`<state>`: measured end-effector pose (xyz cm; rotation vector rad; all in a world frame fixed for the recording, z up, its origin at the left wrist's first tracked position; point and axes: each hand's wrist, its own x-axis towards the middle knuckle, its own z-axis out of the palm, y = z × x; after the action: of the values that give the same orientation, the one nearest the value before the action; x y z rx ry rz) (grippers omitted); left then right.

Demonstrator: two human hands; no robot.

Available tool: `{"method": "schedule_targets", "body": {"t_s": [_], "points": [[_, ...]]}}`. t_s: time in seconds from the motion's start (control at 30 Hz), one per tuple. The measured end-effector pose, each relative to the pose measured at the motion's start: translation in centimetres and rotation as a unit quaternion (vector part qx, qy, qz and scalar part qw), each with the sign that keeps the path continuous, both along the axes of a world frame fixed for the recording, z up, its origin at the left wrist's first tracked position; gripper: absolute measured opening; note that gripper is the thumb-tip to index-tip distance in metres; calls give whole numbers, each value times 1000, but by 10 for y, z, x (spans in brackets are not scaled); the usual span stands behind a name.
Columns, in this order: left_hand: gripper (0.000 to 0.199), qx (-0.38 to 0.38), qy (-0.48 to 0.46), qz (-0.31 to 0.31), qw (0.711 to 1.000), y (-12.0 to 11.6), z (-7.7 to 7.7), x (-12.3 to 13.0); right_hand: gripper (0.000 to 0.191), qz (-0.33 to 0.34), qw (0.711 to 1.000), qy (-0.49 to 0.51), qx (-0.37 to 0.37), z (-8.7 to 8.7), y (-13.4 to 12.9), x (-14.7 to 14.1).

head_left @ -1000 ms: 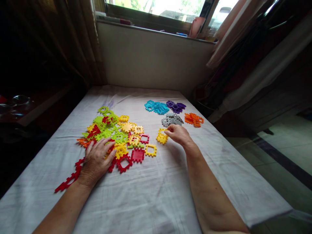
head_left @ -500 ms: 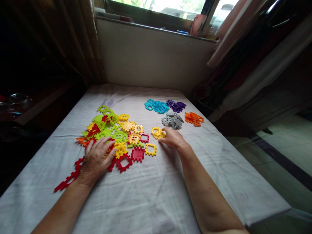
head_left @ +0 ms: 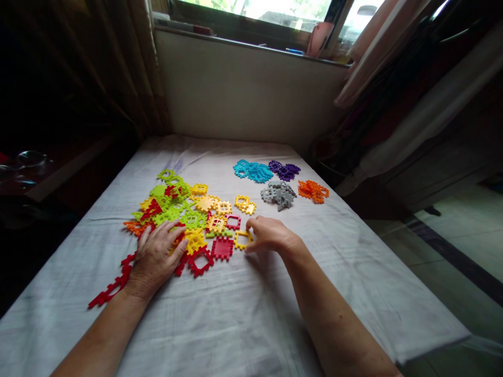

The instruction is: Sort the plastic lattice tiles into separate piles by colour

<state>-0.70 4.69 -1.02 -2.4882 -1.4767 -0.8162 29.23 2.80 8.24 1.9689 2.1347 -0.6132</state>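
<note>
My left hand (head_left: 157, 256) lies flat on the mixed pile of plastic interlocking tiles, its fingers stretched over red and yellow pieces. To the right, my right hand (head_left: 271, 234) is at a yellow square frame tile (head_left: 243, 240). Its thumb and forefinger are apart, one at the near corner and one at the far corner of that frame. Beside the frame lies a red solid tile (head_left: 222, 248), with a red frame tile (head_left: 200, 262) nearer my left hand. Two or so overlapping yellow tiles (head_left: 245, 204) lie just beyond my right hand. Green tiles (head_left: 173, 212) fill much of the pile.
Sorted heaps of blue tiles (head_left: 255, 172), purple tiles (head_left: 283, 170), grey tiles (head_left: 279, 195) and orange tiles (head_left: 313, 191) lie at the back right. A pale cloth (head_left: 220, 324) covers the table. A wall (head_left: 243, 94) with a window sill stands behind it.
The yellow tiles by my right hand have shifted left and away from me, and the hand has let go of them. It has come nearer to the yellow square frame. My left hand stays put.
</note>
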Motion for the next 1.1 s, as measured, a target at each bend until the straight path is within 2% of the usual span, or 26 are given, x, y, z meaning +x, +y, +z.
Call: {"method": "schedule_targets", "body": {"t_s": [0.13, 0.23, 0.33, 0.43, 0.57, 0.7, 0.83, 1.0, 1.1], "points": [[37, 1, -2, -1, 1000, 0, 0, -1, 46, 0, 998, -54, 26, 3, -5, -14], [37, 2, -1, -1, 1000, -1, 0, 0, 42, -25, 998, -61, 11, 6, -1, -2], [37, -5, 0, -2, 1000, -1, 0, 0, 41, -88, 992, -65, 64, 6, 10, 11], [36, -9, -2, 1, 1000, -1, 2, 1, 40, -140, 980, -63, 130, -4, 26, 11], [35, -9, -6, 4, 1000, -2, 4, 1, 42, -165, 975, -58, 139, -21, 41, 2], [34, -8, -6, 5, 1000, -2, 3, 1, 45, -161, 974, -46, 154, -24, 41, 2], [36, -3, -5, 0, 1000, -2, 2, 0, 33, -148, 967, -26, 204, -20, 39, -1], [36, -7, -11, -3, 1000, -3, 5, 1, 36, -41, 973, 68, 216, -32, 41, -33], [36, -18, -15, 0, 1000, -4, 7, 2, 34, -8, 975, 68, 213, -43, 40, -55]]}}
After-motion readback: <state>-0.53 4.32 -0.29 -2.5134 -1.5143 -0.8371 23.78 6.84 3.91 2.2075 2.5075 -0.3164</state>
